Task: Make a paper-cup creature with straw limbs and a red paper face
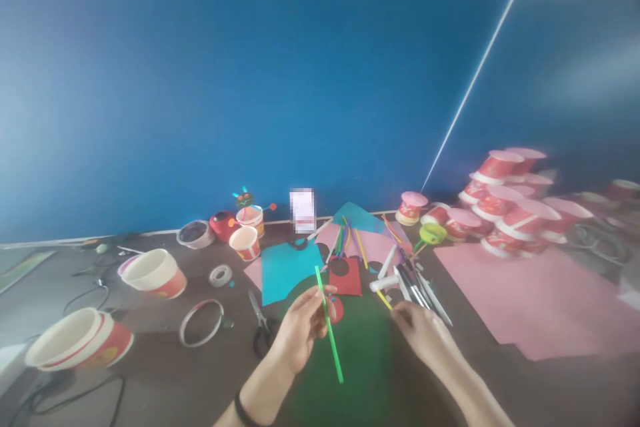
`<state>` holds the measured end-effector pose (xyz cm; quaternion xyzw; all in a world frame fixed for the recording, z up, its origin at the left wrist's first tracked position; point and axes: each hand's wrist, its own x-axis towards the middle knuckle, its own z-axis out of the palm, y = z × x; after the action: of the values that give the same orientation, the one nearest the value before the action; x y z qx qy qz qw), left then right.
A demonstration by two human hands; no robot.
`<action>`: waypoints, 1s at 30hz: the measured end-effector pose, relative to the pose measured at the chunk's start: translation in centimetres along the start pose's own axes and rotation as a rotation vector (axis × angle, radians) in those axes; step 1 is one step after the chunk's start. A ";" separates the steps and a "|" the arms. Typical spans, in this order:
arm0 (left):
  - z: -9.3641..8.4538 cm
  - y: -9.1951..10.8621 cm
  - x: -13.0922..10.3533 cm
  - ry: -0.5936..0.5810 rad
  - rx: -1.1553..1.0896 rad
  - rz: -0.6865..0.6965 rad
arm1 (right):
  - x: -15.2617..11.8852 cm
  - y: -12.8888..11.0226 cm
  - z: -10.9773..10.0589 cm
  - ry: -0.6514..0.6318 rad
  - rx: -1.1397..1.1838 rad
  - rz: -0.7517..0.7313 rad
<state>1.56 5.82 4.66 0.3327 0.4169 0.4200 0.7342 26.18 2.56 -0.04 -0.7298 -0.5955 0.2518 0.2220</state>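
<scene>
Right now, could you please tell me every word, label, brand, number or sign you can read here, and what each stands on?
None: no text can be read.
White, upright, pixelated rectangle at the back: masked, so unreadable.
Large red-and-white round cups at the left: printed patterns show, too blurred to make out any wording.
Thin, bright green strip in the left hand: no lettering visible.

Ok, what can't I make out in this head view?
All in the head view:
Whether the right hand grips the yellow strip: its back hides the fingertips.
What the white object is: pixelated over.
How many stacked red cups: overlap and blur.
</scene>
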 end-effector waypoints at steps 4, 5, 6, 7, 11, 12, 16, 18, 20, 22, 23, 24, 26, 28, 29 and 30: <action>0.6 -0.9 -0.3 -0.006 0.156 0.061 | -2.5 -3.8 -0.1 -0.280 0.636 0.102; 0.8 -1.2 -0.5 -0.022 0.191 0.071 | -2.9 -5.0 0.2 -0.280 0.753 0.095; 1.0 -1.5 -0.6 -0.041 0.218 0.080 | -3.2 -6.0 0.7 -0.264 0.808 0.077; 1.2 -1.7 -0.8 -0.055 0.239 0.093 | -3.4 -7.0 1.2 -0.236 0.810 0.044; 1.4 -2.4 -1.4 -0.037 0.287 0.165 | -3.6 -8.9 3.1 -0.208 0.790 -0.075; 1.2 -2.4 -1.5 -0.022 0.293 0.177 | -3.7 -9.0 3.5 -0.230 0.804 -0.080; 0.5 -2.4 -1.6 -0.002 0.305 0.173 | -4.3 -8.6 4.5 -0.320 0.836 -0.055; 0.3 -2.5 -1.5 -0.011 0.310 0.151 | -4.6 -8.5 4.7 -0.349 0.852 -0.044; 0.3 -2.7 -1.5 -0.021 0.314 0.133 | -4.7 -8.4 4.7 -0.363 0.863 -0.054; 0.5 -2.7 -1.4 -0.032 0.328 0.125 | -4.7 -8.3 4.5 -0.368 0.854 -0.072; 0.5 -2.7 -1.4 -0.036 0.339 0.121 | -4.6 -8.2 4.4 -0.370 0.846 -0.078; 0.6 -2.6 -1.4 -0.039 0.350 0.118 | -4.6 -8.2 4.3 -0.373 0.839 -0.082; 0.7 -2.4 -1.3 -0.043 0.368 0.117 | -4.5 -8.0 4.1 -0.376 0.824 -0.080; 0.7 -2.0 -1.1 -0.045 0.363 0.120 | -4.4 -7.8 4.2 -0.372 0.812 -0.071; 0.8 -1.8 -1.0 -0.041 0.354 0.117 | -4.4 -7.8 4.2 -0.367 0.805 -0.062; 0.9 -1.6 -0.9 -0.030 0.344 0.110 | -4.4 -7.8 4.3 -0.361 0.796 -0.054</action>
<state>2.62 4.21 3.95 0.4818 0.4526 0.3769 0.6487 16.88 -0.14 1.91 -0.5158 -0.5002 0.5792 0.3850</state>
